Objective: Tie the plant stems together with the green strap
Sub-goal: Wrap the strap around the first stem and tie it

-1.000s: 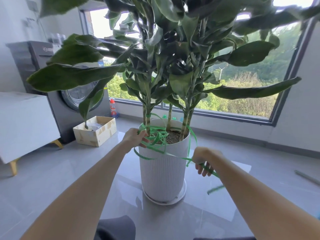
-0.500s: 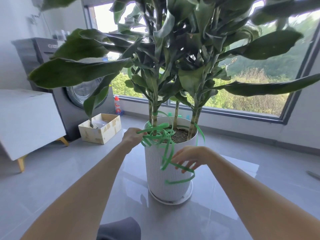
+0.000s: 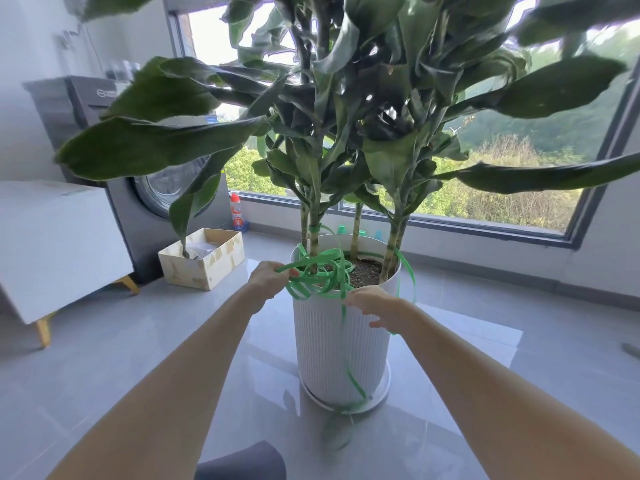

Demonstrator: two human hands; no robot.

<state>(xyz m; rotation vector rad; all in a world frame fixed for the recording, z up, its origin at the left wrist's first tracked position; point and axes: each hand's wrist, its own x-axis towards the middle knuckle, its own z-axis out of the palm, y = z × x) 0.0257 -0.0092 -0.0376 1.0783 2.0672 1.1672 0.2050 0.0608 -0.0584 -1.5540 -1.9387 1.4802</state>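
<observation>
Green coils of the strap [image 3: 320, 271] are lying over the near rim of the white pot [image 3: 332, 348], at the foot of the left stem [image 3: 314, 237], with one tail hanging down the pot's front to the saucer [image 3: 381, 389]. I am gripping the coils in my left hand [image 3: 268, 278]. My right hand [image 3: 379, 304] is hovering beside the tail; whether it is pinching the strap I cannot tell.

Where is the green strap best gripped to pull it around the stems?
On the single run hanging down the pot's front, just under the rim, reached from the front. There the strap is one flat strand; above the soil it is tangled loops, which the left hand pinches.
</observation>
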